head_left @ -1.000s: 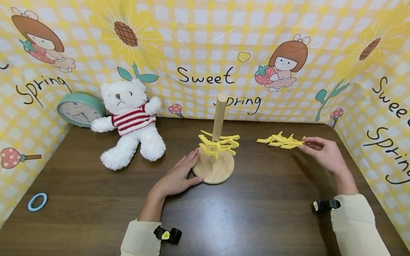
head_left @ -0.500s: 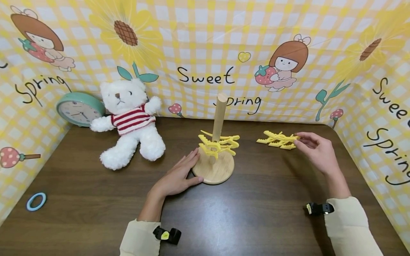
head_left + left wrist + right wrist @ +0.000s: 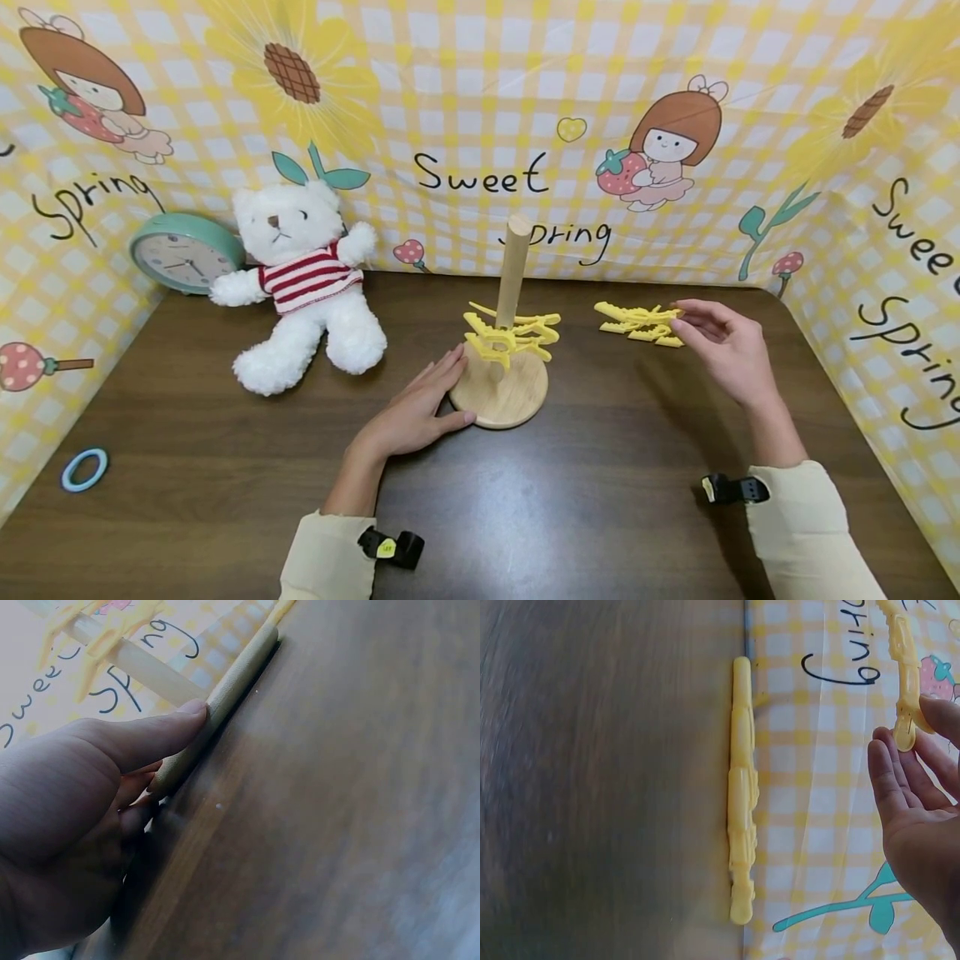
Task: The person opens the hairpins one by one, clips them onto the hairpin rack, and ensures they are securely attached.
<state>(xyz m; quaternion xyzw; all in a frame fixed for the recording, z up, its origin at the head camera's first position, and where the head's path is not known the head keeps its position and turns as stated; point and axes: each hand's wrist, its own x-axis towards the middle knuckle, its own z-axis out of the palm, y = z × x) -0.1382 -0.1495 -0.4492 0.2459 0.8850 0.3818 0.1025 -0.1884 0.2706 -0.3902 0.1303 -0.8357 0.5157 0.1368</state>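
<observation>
A wooden stand with an upright post (image 3: 514, 267) and a round base (image 3: 510, 408) sits mid-table. My left hand (image 3: 412, 412) lies against the left side of the base, fingers fairly straight and thumb at the front rim. Several yellow plastic clips (image 3: 495, 337) cluster around the lower post. At the right, my right hand (image 3: 723, 337) pinches one end of a yellow clip (image 3: 904, 667) between thumb and fingers. That clip is up off the table in the right wrist view, above a small pile of similar clips (image 3: 740, 795).
A white teddy bear (image 3: 307, 279) in a striped shirt leans at the back left, beside a green round clock (image 3: 183, 254). A light blue ring (image 3: 84, 470) lies at the left edge. Patterned cloth (image 3: 480, 100) walls the table at back and sides.
My right hand has moved left and slightly up from the pile's right end, bringing a clip with it. The left hand and stand have stayed in place.
</observation>
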